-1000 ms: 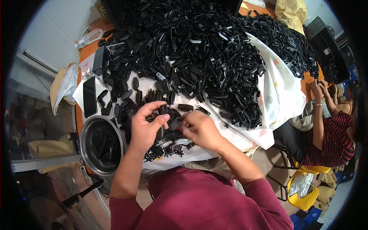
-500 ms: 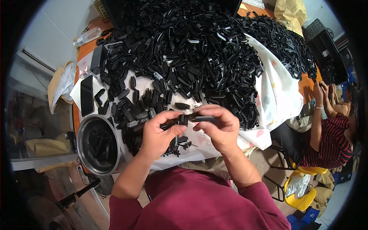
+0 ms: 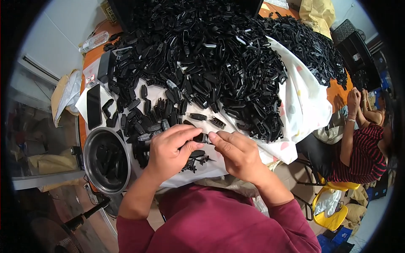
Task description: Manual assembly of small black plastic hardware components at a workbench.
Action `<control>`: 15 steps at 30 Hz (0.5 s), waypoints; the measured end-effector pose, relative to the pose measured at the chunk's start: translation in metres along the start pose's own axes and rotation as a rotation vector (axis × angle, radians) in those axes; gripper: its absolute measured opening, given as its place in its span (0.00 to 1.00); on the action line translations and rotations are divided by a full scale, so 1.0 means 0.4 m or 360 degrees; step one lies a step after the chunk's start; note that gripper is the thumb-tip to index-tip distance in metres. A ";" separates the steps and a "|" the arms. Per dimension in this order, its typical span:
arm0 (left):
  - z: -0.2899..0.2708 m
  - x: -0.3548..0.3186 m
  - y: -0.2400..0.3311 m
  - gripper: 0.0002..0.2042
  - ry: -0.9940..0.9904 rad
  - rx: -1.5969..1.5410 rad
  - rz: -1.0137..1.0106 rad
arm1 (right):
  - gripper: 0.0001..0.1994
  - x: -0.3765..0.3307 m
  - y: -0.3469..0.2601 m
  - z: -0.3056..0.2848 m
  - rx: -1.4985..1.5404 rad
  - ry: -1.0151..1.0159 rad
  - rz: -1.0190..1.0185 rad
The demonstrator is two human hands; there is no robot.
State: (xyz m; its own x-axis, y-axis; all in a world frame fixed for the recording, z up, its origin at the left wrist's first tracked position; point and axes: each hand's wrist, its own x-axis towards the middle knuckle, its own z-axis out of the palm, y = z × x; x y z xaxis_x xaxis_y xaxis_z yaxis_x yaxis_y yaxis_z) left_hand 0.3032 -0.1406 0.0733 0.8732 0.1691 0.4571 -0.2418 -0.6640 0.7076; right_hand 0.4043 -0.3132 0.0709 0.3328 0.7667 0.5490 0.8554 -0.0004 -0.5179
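Note:
Between my two hands is a small black plastic casing (image 3: pixel 203 138), partly covered by my fingers. My left hand (image 3: pixel 171 149) pinches its left end with thumb and forefinger. The thumb of my right hand (image 3: pixel 238 154) presses at its right end, the other fingers curled. Just beyond my fingertips, one black casing (image 3: pixel 198 117) and an open-looking black piece (image 3: pixel 217 122) lie on the white cloth. Close to my left hand, small dark branched parts (image 3: pixel 204 160) rest near the cloth's front edge.
A large heap of black plastic casings (image 3: pixel 202 63) covers the table. At left are a metal bowl (image 3: pixel 86 168) holding black parts, a phone (image 3: pixel 94 107) and a plastic bottle (image 3: pixel 95 41). On the right a person in a striped shirt (image 3: pixel 358 147) sits near a yellow stool (image 3: pixel 327 217).
The long dark piece in my right hand no longer shows. My right hand has turned, knuckles up, and closed in on the casing. The open-looking piece on the cloth is now uncovered.

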 end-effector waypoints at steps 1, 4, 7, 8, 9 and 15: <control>0.006 -0.004 0.004 0.12 0.0004 0.0007 0.0003 | 0.23 -0.001 0.000 0.003 0.0007 0.0023 -0.0001; 0.054 -0.023 0.017 0.12 0.0136 -0.1095 -0.0737 | 0.24 0.004 -0.012 0.031 -0.0075 0.0161 0.0008; 0.088 -0.034 0.031 0.17 0.0239 -0.1421 -0.0890 | 0.25 -0.005 -0.013 0.052 -0.0214 0.0278 0.0009; 0.088 -0.031 0.035 0.17 0.0249 -0.1417 -0.0898 | 0.26 -0.008 -0.014 0.057 -0.0261 0.0282 -0.0009; 0.082 -0.021 0.040 0.17 0.0264 -0.1439 -0.0988 | 0.25 -0.007 -0.024 0.058 -0.0047 0.0307 0.0164; 0.003 -0.058 -0.001 0.14 0.0152 -0.1915 -0.0985 | 0.11 0.020 -0.059 0.069 0.1001 -0.0006 0.0926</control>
State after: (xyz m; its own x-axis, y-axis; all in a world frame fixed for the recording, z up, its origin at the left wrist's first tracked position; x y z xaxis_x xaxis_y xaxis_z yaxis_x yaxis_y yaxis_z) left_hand 0.2834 -0.1452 0.0617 0.9520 0.2876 -0.1045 -0.0836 0.5730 0.8153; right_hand 0.3758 -0.2894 0.0695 0.6484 0.7569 0.0817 0.1695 -0.0390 -0.9848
